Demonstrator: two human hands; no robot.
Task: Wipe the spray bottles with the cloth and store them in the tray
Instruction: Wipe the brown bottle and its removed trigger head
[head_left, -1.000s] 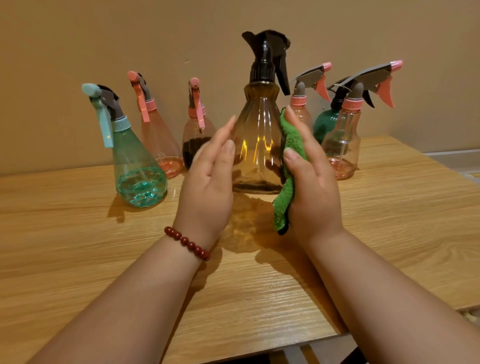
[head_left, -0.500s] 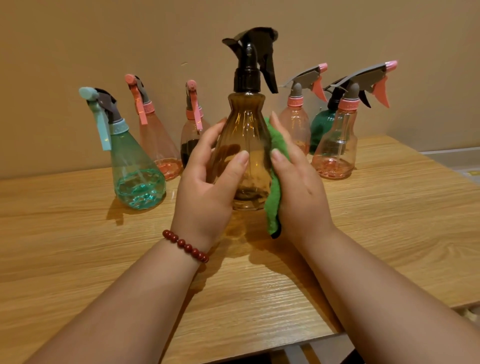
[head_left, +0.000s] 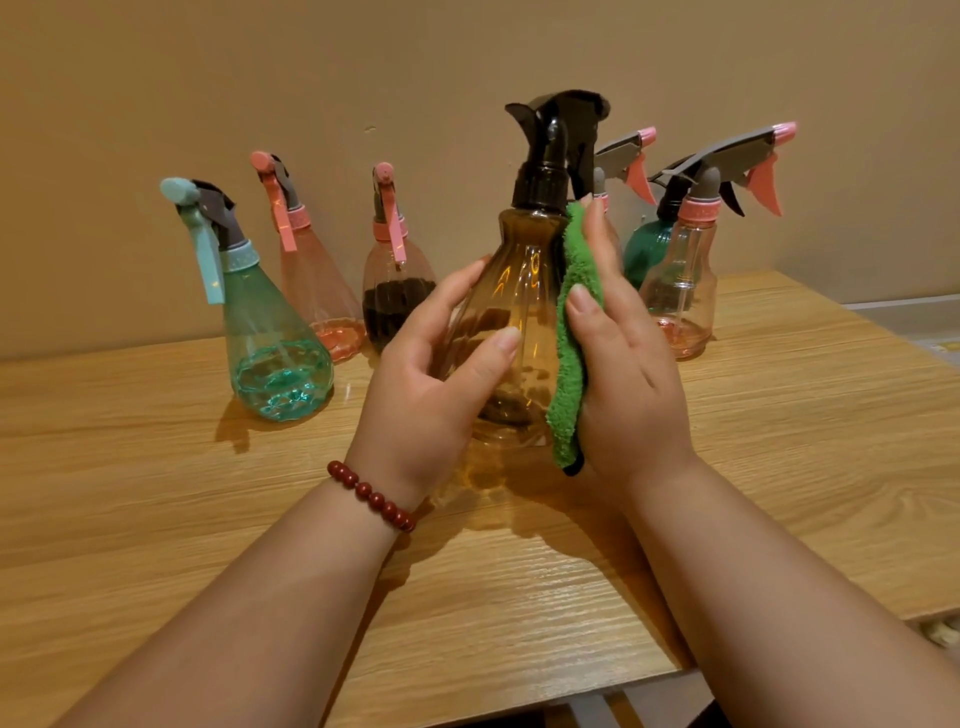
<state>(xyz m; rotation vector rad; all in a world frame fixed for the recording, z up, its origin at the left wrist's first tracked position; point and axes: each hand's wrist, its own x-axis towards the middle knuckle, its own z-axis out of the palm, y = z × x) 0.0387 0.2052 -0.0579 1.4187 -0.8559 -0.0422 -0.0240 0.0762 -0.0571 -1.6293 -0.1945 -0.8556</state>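
Amber bottle (head_left: 519, 312) btwn hands: L hand (head_left: 421, 405) fingers wrap its left side; R hand (head_left: 634, 384) thumb & fingers clamp green cloth (head_left: 571, 364) against its right.

Both forearms are bare, enter from the lower edge and converge toward centre. The left forearm (head_left: 234, 597) comes from lower left, with the left wrist (head_left: 395, 467) straight. The left hand (head_left: 431, 384) has its back toward the camera; its fingers curl round the left side of the amber bottle (head_left: 519, 291) and its thumb lies across the near face. The right forearm (head_left: 779, 571) comes from lower right. The right hand (head_left: 628, 374) is upright, palm facing left, fingers extended upward and together. Its thumb pins the green cloth (head_left: 569, 374) to the palm, and the cloth is pressed against the bottle's right side.
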